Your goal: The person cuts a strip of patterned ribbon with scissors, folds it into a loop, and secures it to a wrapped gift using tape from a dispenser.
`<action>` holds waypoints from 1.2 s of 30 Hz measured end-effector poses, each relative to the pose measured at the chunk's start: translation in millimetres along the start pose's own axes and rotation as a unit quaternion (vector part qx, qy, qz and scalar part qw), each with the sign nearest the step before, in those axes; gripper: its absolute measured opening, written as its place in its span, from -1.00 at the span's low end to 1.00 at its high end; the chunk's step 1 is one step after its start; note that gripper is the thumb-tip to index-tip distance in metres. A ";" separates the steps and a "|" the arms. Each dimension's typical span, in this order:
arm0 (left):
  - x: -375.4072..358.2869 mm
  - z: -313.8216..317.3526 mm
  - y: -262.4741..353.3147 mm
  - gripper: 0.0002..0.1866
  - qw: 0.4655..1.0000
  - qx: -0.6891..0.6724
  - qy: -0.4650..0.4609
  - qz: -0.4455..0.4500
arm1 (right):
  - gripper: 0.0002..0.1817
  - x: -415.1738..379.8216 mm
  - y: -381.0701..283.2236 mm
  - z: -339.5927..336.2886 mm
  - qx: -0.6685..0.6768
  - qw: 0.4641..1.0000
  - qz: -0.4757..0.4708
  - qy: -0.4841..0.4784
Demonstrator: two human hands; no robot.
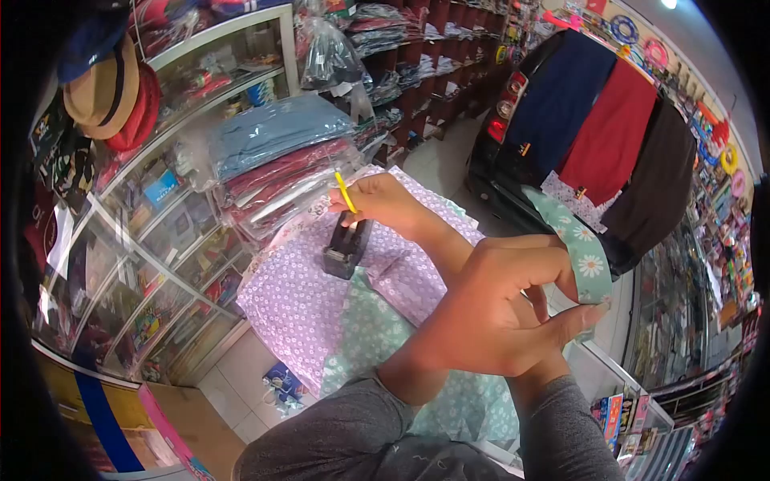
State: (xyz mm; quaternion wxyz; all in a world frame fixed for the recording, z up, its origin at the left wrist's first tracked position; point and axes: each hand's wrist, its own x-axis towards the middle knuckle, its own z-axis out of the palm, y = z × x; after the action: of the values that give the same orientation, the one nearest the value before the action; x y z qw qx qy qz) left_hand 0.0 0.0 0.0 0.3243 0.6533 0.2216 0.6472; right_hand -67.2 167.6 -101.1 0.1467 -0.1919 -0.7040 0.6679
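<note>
Your arms cross in front of you over a glass worktop [128,264] in a crowded clothing shop. Your left hand [497,309] is nearest, its fingers [561,321] closed around the edge of a mint-green floral cloth [581,244], which it lifts up and to the right. More of this green cloth lies under your forearms, overlapping a purple floral cloth [297,301] spread across the worktop.

Your right hand [385,204] reaches farther away, its fingers pinched on a short yellow strip [345,192] that sticks up from the fingertips. Just below that hand, a black tape dispenser [346,247] stands on the purple cloth, touching it.

Beside the purple cloth, on the left, stacked folded garments in clear bags [273,160] sit on the worktop, blue on top and dark red beneath. Hats [108,92] hang at the upper left. Shelves of folded clothing [417,56] run along the back. At the right, dark blue, red and brown fabrics [609,132] hang draped over a dark vehicle.
</note>
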 end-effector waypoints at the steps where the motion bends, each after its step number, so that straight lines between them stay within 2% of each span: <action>1: 1.3 5.8 -1.4 -0.78 0.999 -0.020 0.019 0.026 | -0.58 3.7 5.6 2.2 0.038 0.999 -0.008 -0.002; 2: 3.1 11.2 -2.5 -0.79 0.997 -0.040 0.039 0.054 | -0.60 5.1 10.7 0.7 0.074 0.997 -0.015 -0.005; 3: 1.6 -27.1 -2.0 -0.79 0.997 -0.037 0.043 0.049 | -0.60 42.4 10.0 20.1 0.079 0.997 -0.012 -0.009; 5: 3.3 -33.1 -4.1 -0.76 0.995 -0.052 0.063 0.065 | -0.60 48.5 8.1 21.7 0.110 0.993 0.045 0.016; 7: 5.1 -40.0 -6.0 -0.79 0.995 -0.055 0.062 0.058 | -0.59 51.0 6.3 20.1 0.112 0.991 0.071 0.013; 9: 7.4 -42.1 -10.2 -0.84 0.995 -0.086 0.058 0.000 | -0.57 44.5 4.6 14.7 0.120 0.991 0.027 0.050; 13: 13.2 -43.6 -26.8 -0.85 0.988 -0.130 0.076 -0.017 | -0.59 -32.3 -22.4 -7.9 0.075 0.982 -0.002 0.175; 14: 14.5 -46.5 -31.1 -0.84 0.993 -0.101 0.066 -0.007 | -0.59 -57.3 -14.8 -26.4 0.045 0.978 -0.033 0.200; 15: 15.9 -48.7 -32.5 -0.84 0.996 -0.072 0.054 0.004 | -0.52 -95.3 -5.3 -61.0 0.149 0.984 -0.035 0.089; 16: 16.0 -48.3 -31.5 -0.86 0.994 -0.077 0.036 -0.072 | -0.39 -124.7 14.9 -55.5 0.557 0.807 -0.196 -0.014; 17: 17.7 -47.4 -32.3 -0.86 0.994 -0.086 0.022 -0.070 | -0.30 -154.4 -17.2 -42.9 0.379 0.893 -0.240 0.042; 18: 21.2 -46.0 -34.9 -0.87 0.994 -0.058 -0.021 -0.095 | -0.46 -173.2 -17.1 -40.9 0.369 0.880 -0.255 0.155; 19: 26.0 -42.4 -38.1 -0.88 0.990 -0.031 -0.070 -0.117 | -0.48 -191.9 -17.2 -42.6 0.354 0.854 -0.271 0.269; 21: 28.4 -31.8 -51.6 -0.89 0.977 0.004 -0.157 -0.142 | -0.50 -240.4 -0.9 -73.8 0.487 0.803 -0.344 -0.016; 22: 31.5 -26.5 -55.2 -0.89 0.967 0.019 -0.206 -0.151 | -0.53 -254.7 -4.9 -69.0 0.461 0.809 -0.363 0.036; 23: 33.9 -22.1 -58.0 -0.88 0.953 0.039 -0.252 -0.162 | -0.54 -264.8 -4.4 -72.1 0.415 0.831 -0.370 -0.019; 25: 35.2 -10.3 -66.6 -0.85 0.935 0.075 -0.308 -0.161 | -0.53 -282.5 -0.1 -63.0 0.427 0.836 -0.344 0.014; 26: 34.0 -6.0 -69.3 -0.81 0.928 0.074 -0.319 -0.178 | -0.51 -289.9 5.9 -63.8 0.370 0.857 -0.355 0.045; 27: 34.3 -3.8 -73.1 -0.75 0.922 0.076 -0.327 -0.193 | -0.51 -298.2 13.5 -64.6 0.367 0.853 -0.367 0.050; 29: 35.4 -2.2 -80.8 -0.76 0.910 0.084 -0.350 -0.207 | -0.49 -313.3 24.4 -65.4 0.347 0.848 -0.373 0.146; 30: 35.5 -1.0 -82.1 -0.79 0.915 0.075 -0.331 -0.216 | -0.50 -316.3 7.7 -59.4 0.318 0.852 -0.360 0.209; 31: 35.8 -0.1 -84.0 -0.81 0.920 0.065 -0.313 -0.228 | -0.50 -321.9 2.2 -62.8 0.317 0.850 -0.365 0.209; 33: 37.1 0.7 -86.5 -0.83 0.918 0.065 -0.305 -0.243 | -0.50 -333.9 -3.9 -69.0 0.215 0.864 -0.336 0.306; 36: 39.3 1.6 -85.1 -0.77 0.935 0.071 -0.210 -0.278 | -0.55 -343.9 -16.1 -66.6 0.247 0.829 -0.359 0.351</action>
State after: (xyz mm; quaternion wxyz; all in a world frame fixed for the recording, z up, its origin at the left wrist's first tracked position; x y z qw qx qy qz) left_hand 15.2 86.5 -32.8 0.4831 0.7082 0.3663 0.3619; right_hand 266.2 65.7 -63.6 0.6558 -0.1047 -0.4358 0.6075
